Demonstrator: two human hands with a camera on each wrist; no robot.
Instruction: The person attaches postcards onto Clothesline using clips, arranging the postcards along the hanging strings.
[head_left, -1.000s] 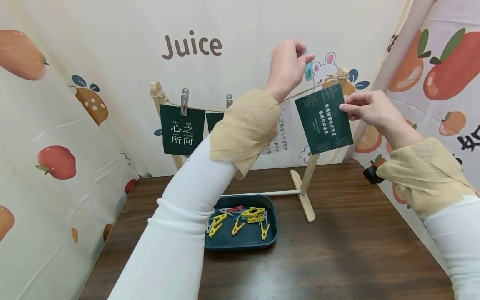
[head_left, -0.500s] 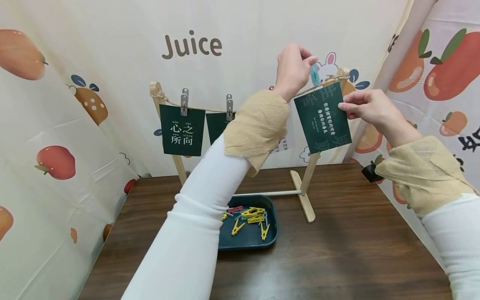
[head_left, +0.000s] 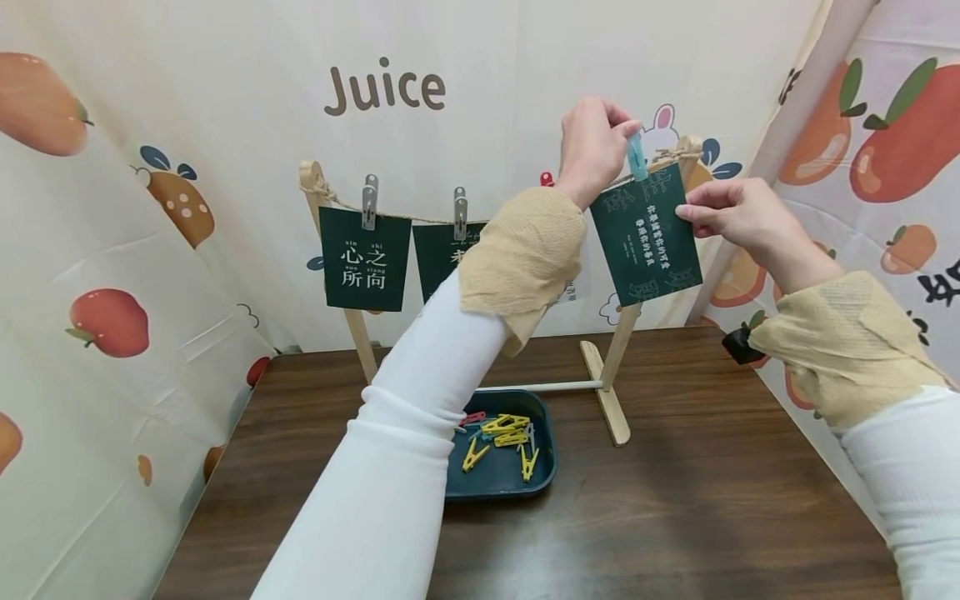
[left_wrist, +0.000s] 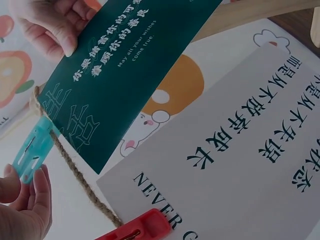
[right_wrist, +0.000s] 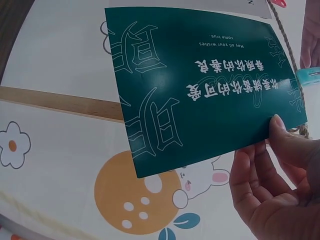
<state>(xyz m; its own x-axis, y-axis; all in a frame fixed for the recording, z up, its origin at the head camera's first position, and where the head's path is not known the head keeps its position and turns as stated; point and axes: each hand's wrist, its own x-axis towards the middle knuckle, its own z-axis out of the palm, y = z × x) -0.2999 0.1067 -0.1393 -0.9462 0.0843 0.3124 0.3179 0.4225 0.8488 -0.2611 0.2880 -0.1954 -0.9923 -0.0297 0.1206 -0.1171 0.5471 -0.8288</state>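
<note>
My left hand (head_left: 592, 146) pinches a light blue clothespin (head_left: 637, 157) by its upper end. The clothespin's lower tip meets the top edge of a dark green card (head_left: 647, 237) at the twine (left_wrist: 82, 182); how far it grips them I cannot tell. My right hand (head_left: 738, 212) holds that card by its right edge, thumb in front, as the right wrist view also shows (right_wrist: 280, 185). The card tilts slightly. Beside it hangs a white card (left_wrist: 225, 160) with dark writing, under a red clothespin (left_wrist: 145, 225); in the head view my left arm mostly hides it.
Two green cards (head_left: 365, 267) hang at left from grey clothespins (head_left: 460, 212). A wooden stand (head_left: 618, 350) carries the twine. Below, a dark blue tray (head_left: 495, 487) holds several yellow clothespins (head_left: 512, 425) and others, partly behind my left sleeve. Printed curtains surround the brown table (head_left: 675, 500).
My left hand has moved right and down, bringing the blue clothespin from above the twine to the green card's top edge. My right hand and the card have barely shifted.
</note>
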